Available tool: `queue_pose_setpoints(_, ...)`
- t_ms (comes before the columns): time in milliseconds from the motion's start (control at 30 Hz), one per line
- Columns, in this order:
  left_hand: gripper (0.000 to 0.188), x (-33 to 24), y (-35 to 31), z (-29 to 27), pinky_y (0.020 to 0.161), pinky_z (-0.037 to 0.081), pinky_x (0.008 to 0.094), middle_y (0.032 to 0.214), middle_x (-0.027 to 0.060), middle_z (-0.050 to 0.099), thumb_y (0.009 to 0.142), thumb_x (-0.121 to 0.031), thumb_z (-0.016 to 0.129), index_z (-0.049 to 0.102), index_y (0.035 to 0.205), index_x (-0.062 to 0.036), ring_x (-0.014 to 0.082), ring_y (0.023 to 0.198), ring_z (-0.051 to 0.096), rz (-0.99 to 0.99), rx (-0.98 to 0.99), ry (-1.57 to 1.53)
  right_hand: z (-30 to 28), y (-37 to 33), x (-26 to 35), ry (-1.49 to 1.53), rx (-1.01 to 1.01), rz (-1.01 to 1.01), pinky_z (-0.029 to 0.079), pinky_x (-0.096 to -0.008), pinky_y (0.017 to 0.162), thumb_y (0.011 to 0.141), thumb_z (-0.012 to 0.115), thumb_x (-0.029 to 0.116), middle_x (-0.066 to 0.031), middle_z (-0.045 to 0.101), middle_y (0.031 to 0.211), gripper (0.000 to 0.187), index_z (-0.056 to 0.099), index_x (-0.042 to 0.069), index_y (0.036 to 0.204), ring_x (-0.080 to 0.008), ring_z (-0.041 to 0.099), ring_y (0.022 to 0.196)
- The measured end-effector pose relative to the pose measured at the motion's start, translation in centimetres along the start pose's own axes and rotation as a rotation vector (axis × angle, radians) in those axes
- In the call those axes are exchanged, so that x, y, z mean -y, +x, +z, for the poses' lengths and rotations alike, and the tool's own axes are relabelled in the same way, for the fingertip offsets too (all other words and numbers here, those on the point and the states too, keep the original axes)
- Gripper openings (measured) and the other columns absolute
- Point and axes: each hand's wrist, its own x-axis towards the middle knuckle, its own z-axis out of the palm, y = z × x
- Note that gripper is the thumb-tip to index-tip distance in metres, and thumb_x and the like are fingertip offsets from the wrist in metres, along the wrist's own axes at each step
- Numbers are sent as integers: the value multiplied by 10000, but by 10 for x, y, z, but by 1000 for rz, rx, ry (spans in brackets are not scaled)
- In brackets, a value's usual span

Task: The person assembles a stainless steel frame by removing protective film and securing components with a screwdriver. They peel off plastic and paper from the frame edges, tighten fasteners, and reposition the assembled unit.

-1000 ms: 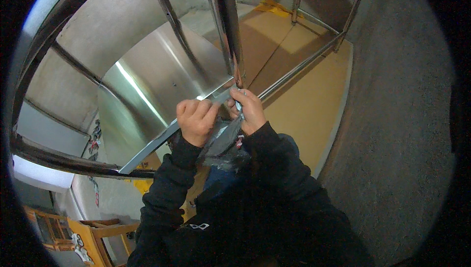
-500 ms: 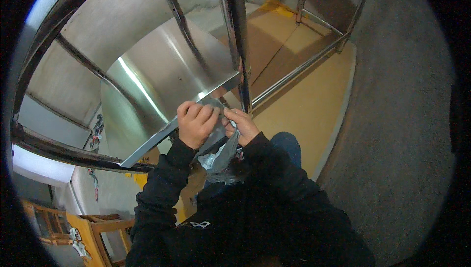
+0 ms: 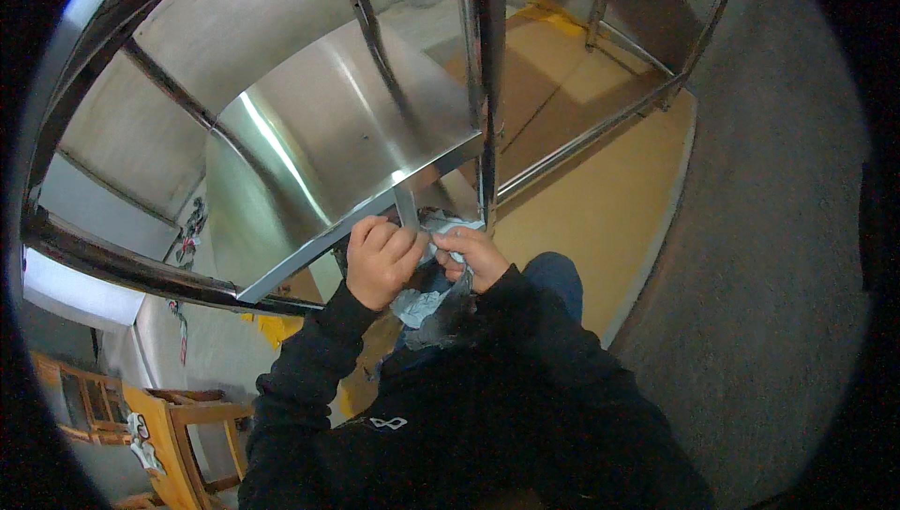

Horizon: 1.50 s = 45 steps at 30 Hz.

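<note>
A crumpled sheet of thin grey-blue plastic film hangs between my hands and down toward my lap. My left hand is closed on the film just below the folded front edge of a shiny steel shelf. A narrow strip of film stretches from that edge to its fingers. Close beside it, my right hand pinches another part of the film between thumb and fingers. The fingertips of both hands are partly hidden.
Steel frame posts and a curved-looking lower rail surround the shelf. To the right, a metal frame stands on a tan board over the dark floor. Wooden chairs are at lower left.
My hands have moved slightly down from the shelf edge. The film strip at the edge now shows stretched taut, and the view has shifted a little.
</note>
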Motion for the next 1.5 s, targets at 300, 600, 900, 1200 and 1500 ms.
queue_pose_setpoints(300,265,-14,-33,-29,770,416,359,841,21,546,616,-112,592,628,875,-69,211,787,525,-23,129,-84,16,-17,-26,-199,58,127,341,-240,439,834,632,234,-22,553,639,191,569,64,773,-104,463,517)
queue_pose_setpoints(600,238,-33,-70,-55,704,417,354,793,19,518,621,-103,608,630,856,-77,211,767,512,-100,194,-108,30,-23,-46,-376,232,220,344,-250,469,819,618,204,-17,509,630,191,544,58,721,-116,452,525)
queue_pose_setpoints(900,198,-52,-107,-83,649,400,337,743,31,455,632,-123,612,613,828,-94,209,720,485,-139,267,-196,41,-20,-74,-892,391,95,385,-242,519,783,666,172,-27,597,669,157,609,32,740,-88,511,592)
queue_pose_setpoints(1200,157,-77,-127,-101,595,381,339,769,38,470,670,-134,637,605,820,-103,219,711,482,-323,248,-288,54,-19,-68,-892,533,97,436,-270,571,810,658,302,-36,611,714,269,641,34,804,-105,546,639)
queue_pose_setpoints(1500,161,-92,-169,-105,526,371,350,724,64,505,619,-153,658,579,750,-104,242,653,494,-364,180,-379,102,9,-22,-302,451,86,334,-214,436,921,484,248,-31,580,829,258,594,17,949,-81,463,534)
